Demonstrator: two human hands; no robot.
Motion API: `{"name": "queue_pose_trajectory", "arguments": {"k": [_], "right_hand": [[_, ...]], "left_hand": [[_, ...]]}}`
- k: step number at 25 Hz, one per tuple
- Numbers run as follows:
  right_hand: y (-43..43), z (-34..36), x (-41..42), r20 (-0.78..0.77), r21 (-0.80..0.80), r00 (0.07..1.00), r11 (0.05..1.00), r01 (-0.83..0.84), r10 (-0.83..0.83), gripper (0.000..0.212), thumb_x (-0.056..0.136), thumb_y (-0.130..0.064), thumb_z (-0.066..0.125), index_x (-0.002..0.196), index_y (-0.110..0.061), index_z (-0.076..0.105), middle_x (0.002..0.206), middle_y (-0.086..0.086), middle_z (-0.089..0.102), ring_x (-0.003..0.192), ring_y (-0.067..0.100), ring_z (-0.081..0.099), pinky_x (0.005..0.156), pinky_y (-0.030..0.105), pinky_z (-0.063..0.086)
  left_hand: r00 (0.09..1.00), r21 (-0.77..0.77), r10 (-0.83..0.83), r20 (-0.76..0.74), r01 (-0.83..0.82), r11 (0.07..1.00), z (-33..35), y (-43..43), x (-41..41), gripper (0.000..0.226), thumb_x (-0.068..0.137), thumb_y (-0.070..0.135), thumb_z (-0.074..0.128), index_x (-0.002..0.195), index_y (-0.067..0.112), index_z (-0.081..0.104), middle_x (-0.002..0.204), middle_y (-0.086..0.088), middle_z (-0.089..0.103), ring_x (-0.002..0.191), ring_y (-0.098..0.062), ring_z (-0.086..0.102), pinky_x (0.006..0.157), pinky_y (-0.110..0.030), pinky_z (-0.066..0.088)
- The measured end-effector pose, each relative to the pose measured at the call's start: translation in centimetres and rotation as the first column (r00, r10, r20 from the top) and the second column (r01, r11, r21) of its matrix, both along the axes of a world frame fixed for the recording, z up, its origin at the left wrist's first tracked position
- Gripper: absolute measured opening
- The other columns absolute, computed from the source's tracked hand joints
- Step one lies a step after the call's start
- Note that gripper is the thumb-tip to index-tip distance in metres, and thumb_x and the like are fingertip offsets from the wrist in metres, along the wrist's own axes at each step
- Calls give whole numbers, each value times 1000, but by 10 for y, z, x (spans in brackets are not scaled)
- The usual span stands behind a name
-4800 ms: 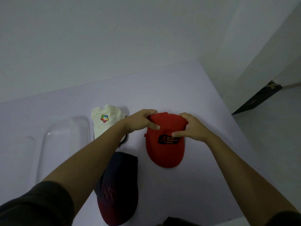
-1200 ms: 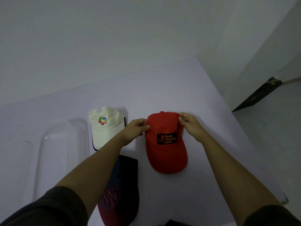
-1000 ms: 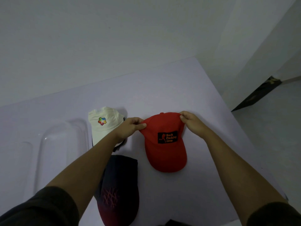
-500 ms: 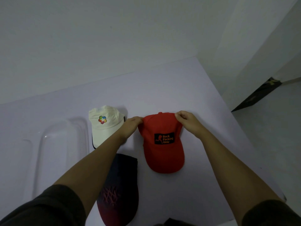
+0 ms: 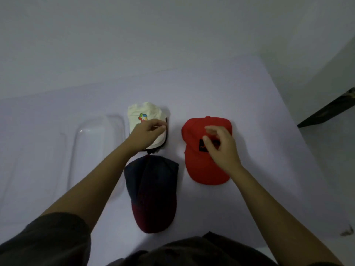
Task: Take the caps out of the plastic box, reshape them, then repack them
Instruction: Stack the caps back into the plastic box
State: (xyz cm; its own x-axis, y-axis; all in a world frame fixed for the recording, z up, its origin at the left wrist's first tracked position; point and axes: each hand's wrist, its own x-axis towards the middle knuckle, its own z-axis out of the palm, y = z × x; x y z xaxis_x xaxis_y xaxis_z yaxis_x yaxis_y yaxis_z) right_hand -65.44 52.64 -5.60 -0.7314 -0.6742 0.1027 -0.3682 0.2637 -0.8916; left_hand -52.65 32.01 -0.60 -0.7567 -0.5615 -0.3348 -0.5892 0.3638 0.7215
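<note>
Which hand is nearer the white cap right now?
Left. The left hand is over the white cap; the right hand is over the red cap beside it.

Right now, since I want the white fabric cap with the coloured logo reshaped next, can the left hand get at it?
Probably yes: the left hand hovers right over the white fabric cap, fingers loosely curled, and nothing lies between them.
</note>
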Motion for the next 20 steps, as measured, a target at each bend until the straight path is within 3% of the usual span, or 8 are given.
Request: {"name": "queue_pose_trajectory", "arguments": {"k": [2,4,7,10,12,15,17,20], "right_hand": [[0,1,43,171,59,973,985,-165,153,38,85,-21,67,121,-16,54,118,-9,56,106,-2,52,94,18,43],[-2,-6,79,349,186,899,920,-345,266,72,78,-34,73,138,-17,36,139,-6,40,125,4,39,106,27,36],[-10,-19,104,664,218,729,889,-403,167,108,71,-41,77,149,-22,4,156,-2,11,142,16,17,114,37,26],[-20,-28,108,799,129,594,939,-319,92,97,75,-26,77,147,-18,13,154,5,23,138,21,31,109,34,35],[-22,-30,110,797,90,592,945,-314,121,64,76,-20,76,131,-18,42,142,7,45,120,17,52,96,29,47],[-17,-25,115,762,31,627,958,-284,161,26,82,-20,69,105,-24,59,121,5,63,103,12,63,78,19,53],[-15,-21,119,765,-53,621,978,-202,170,25,84,-28,64,109,-27,60,118,0,65,107,14,63,84,24,53],[-27,-7,130,831,-141,543,990,1,118,43,78,-43,59,117,-25,59,121,1,65,110,19,62,94,41,50]], "left_hand": [[993,117,25,116,-38,992,1,-5,42,43,88,29,62,129,23,52,128,3,54,119,-13,51,93,-25,39],[960,230,-78,269,14,973,2,-9,80,69,82,33,69,141,25,35,143,3,41,132,-16,40,101,-29,37],[907,284,-197,371,91,954,-2,-12,98,85,77,36,74,145,24,25,147,-1,37,133,-20,38,107,-33,35],[908,329,-240,343,123,936,-6,-12,94,53,78,28,74,125,22,51,125,1,58,115,-21,55,94,-29,47],[944,425,-225,242,106,899,-7,-13,97,21,81,17,70,102,20,65,105,3,68,106,-21,62,83,-22,50],[985,591,-132,108,43,806,-2,-17,106,20,85,7,64,105,7,68,103,-5,72,100,-20,67,82,-24,54],[995,615,-84,48,37,788,8,-18,108,21,85,6,64,105,3,67,102,-8,72,97,-21,68,83,-26,55],[997,547,-82,-7,72,834,35,-24,112,24,83,9,67,106,3,67,103,-10,72,98,-22,68,86,-29,55]]}}
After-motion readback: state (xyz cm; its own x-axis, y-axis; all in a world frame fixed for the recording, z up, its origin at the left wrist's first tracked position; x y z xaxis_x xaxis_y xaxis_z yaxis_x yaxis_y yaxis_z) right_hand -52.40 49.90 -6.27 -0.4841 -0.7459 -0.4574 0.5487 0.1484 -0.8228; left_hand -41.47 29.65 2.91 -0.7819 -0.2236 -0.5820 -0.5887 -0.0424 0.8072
